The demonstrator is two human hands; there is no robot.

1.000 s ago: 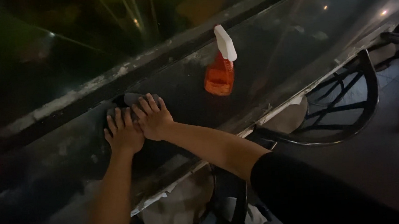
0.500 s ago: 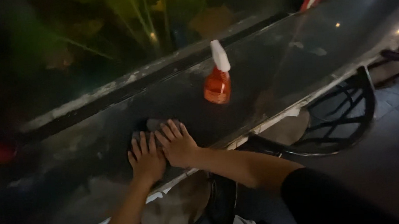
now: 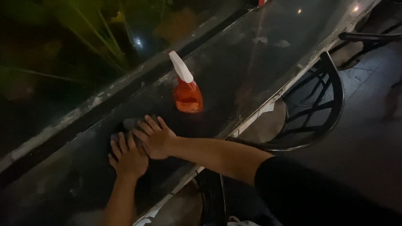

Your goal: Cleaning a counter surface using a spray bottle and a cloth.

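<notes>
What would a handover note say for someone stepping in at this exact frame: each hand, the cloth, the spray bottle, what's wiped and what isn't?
Left hand: flat, palm down on the dark cloth on the counter.
Right hand: flat beside it, overlapping the left hand's fingers, also pressing the cloth.
Orange spray bottle: upright just beyond the hands, untouched.
Done: cannot tell which stretch is wiped; the surface is dark and glossy.
Left: pale scraps lie farther along the counter.

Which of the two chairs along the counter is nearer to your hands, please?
The round-backed black chair tucked under the counter beside the right hand; the other chair stands farther along, near the picture's top right corner.
</notes>
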